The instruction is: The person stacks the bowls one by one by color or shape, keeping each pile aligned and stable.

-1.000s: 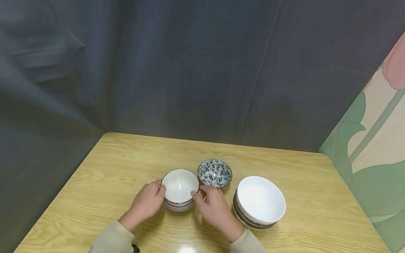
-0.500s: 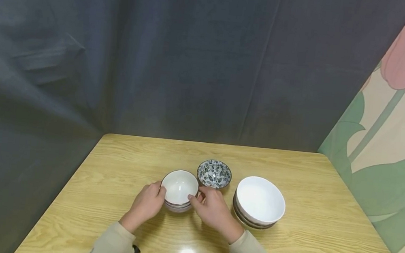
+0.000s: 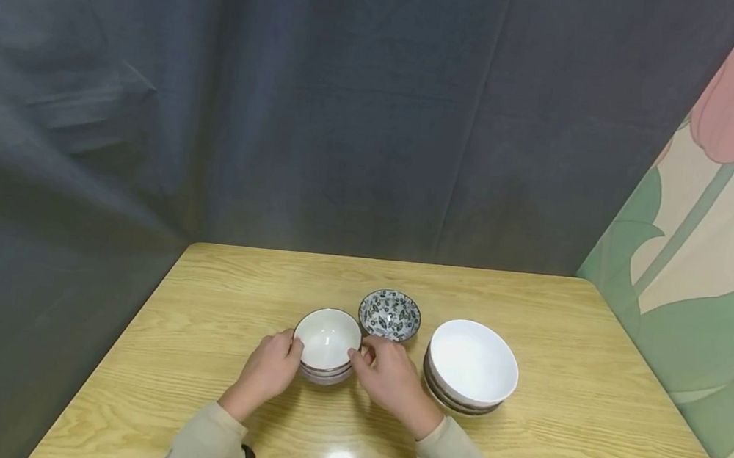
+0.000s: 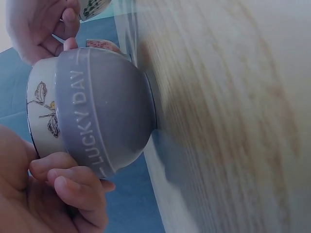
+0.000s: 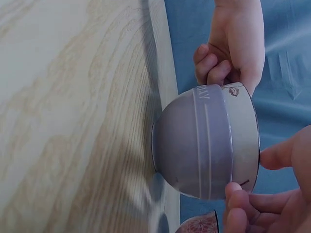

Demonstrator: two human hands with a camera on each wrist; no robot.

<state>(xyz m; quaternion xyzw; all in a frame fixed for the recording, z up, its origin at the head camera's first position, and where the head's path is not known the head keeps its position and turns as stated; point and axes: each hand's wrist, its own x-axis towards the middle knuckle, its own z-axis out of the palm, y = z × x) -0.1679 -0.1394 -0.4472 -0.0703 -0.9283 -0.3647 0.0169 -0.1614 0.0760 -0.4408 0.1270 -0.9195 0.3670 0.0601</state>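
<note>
In the head view, a small stack of bowls (image 3: 327,339) stands on the table between both hands. Its top bowl is cream inside with a thin dark rim. From the side, the left wrist view shows a lavender bowl (image 4: 109,109) lettered "LUCKY DAY", below a white band with leaf drawings. The left hand (image 3: 270,369) holds the stack's left side, thumb at the rim and fingers curled outside. On the right side, the right hand (image 3: 392,380) pinches the rim between thumb and fingers. How many bowls are nested is hard to tell.
Just behind the right hand sits a small bowl (image 3: 390,314) with a dark floral inside; its reddish outside (image 5: 199,224) shows in the right wrist view. Larger white bowls (image 3: 473,363) are stacked to the right. A dark curtain (image 3: 352,109) hangs behind the wooden table (image 3: 214,295).
Both hands stay at the small stack. The right thumb shifts slightly along the rim, and the other bowls keep their places.
</note>
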